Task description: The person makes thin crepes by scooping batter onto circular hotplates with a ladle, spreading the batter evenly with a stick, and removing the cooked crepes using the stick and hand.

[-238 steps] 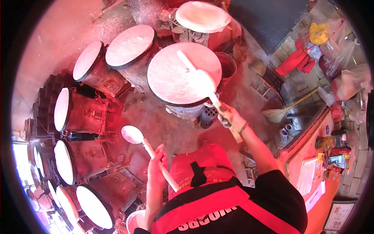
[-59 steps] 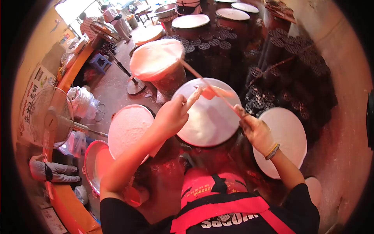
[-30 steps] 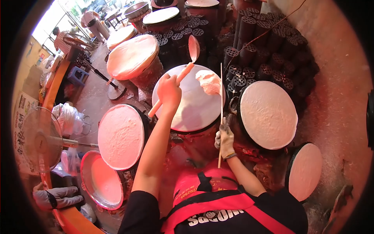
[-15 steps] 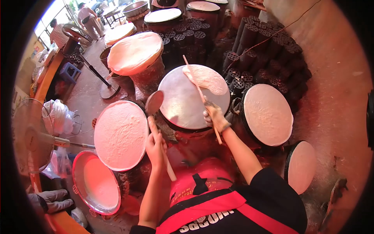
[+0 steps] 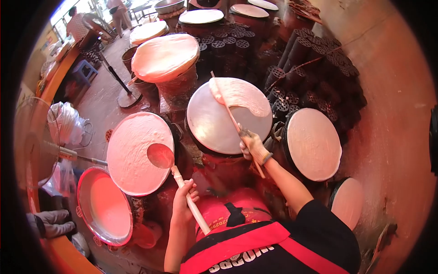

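My left hand [image 5: 184, 197] is closed round the pale handle of a ladle [image 5: 160, 155]. Its round bowl is over the left griddle's batter sheet [image 5: 132, 137]; whether they touch I cannot tell. My right hand [image 5: 252, 145] grips a thin wooden stick [image 5: 230, 113], which slants across the middle round griddle [image 5: 207, 128]. Wet batter [image 5: 244, 93] lies as a curved band along that griddle's far and right side, against the stick. The near and left part of the plate is bare grey metal.
A batter-coated griddle [image 5: 315, 144] stands at right, another lower right [image 5: 348, 203]. A basin of batter [image 5: 107, 210] is lower left, beside a fan [image 5: 36, 141]. Behind are a sheet-covered stand [image 5: 165, 57] and stacked coal briquettes [image 5: 315, 68]. Other people [image 5: 80, 25] are far left.
The ladle has swung left and down from between the griddles to over the left one. The batter on the middle griddle has spread further along its far right rim.
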{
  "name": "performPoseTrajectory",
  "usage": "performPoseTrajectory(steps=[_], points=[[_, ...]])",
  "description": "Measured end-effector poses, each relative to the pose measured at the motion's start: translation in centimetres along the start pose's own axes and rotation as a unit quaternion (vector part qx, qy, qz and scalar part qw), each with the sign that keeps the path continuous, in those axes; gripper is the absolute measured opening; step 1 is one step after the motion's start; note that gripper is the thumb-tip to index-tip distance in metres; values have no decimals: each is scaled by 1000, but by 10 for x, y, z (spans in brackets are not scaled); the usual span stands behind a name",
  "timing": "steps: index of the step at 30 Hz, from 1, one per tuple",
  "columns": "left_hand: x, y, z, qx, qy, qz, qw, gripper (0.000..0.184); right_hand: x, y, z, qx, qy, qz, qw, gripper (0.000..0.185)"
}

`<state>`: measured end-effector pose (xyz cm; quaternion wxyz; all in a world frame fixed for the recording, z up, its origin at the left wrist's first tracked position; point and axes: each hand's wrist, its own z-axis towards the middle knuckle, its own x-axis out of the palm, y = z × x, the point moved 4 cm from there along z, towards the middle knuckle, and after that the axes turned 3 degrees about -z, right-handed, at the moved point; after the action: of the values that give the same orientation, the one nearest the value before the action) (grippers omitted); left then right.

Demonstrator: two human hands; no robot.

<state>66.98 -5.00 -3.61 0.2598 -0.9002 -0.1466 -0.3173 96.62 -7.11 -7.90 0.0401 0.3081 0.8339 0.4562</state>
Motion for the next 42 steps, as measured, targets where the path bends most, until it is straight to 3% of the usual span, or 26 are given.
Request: performPoseTrajectory(steps=[2, 4, 8, 10, 12, 14, 15, 18, 20, 21, 22, 24, 27, 28, 33, 36, 39, 42], points=[[-11, 7, 7, 4, 5, -6, 1000, 8, -14, 13, -32, 42, 54, -7, 998, 30], [-20, 15, 10, 22, -30, 4, 999, 7, -53, 6, -35, 30, 39, -6, 999, 29], [-8, 36, -2, 57, -101, 8, 993, 7, -94, 18, -5, -26, -108, 29, 993, 36], [-2, 48, -3, 53, -120, -5, 991, 9, -87, 23, 25, -19, -84, 12, 996, 35], [7, 63, -4, 50, -141, -20, 989, 11, -65, 28, 44, -16, 31, -81, 996, 34], [17, 76, -3, 64, -190, -30, 979, 12, -61, 30, 42, -2, 83, -103, 991, 34], [8, 83, 2, 69, -159, -25, 985, 11, -57, 33, 35, 9, 125, -124, 984, 34], [23, 96, -5, 76, -245, -24, 966, 7, -82, 45, -8, 74, 191, -163, 965, 35], [25, 103, -10, 99, -235, -31, 966, 10, -113, 53, -11, 75, 239, -173, 953, 40], [29, 106, -12, 110, -235, -30, 965, 14, -128, 52, 4, 60, 204, -193, 958, 36], [31, 107, -14, 121, -234, -27, 964, 20, -136, 59, 19, 81, 84, -214, 970, 30], [33, 109, -16, 130, -223, -39, 965, 25, -132, 83, 38, 14, 65, -89, 994, 27], [40, 112, -21, 139, -212, -51, 966, 31, -101, 78, 76, 10, 105, -153, 983, 22], [43, 113, -22, 137, -212, -53, 966, 33, -90, 72, 74, 1, 201, -162, 966, 25], [51, 128, -35, 138, -248, -66, 957, 33, -111, 86, 35, 85, 313, -249, 913, 40], [51, 140, -46, 129, -274, -73, 950, 34, -135, 92, 74, 83, 237, -306, 918, 33], [60, 143, -57, 129, -293, -68, 945, 34, -111, 103, 96, 32, 221, -161, 961, 36], [58, 137, -59, 128, -276, -52, 951, 35, -96, 78, 72, 45, 306, -221, 925, 37]])
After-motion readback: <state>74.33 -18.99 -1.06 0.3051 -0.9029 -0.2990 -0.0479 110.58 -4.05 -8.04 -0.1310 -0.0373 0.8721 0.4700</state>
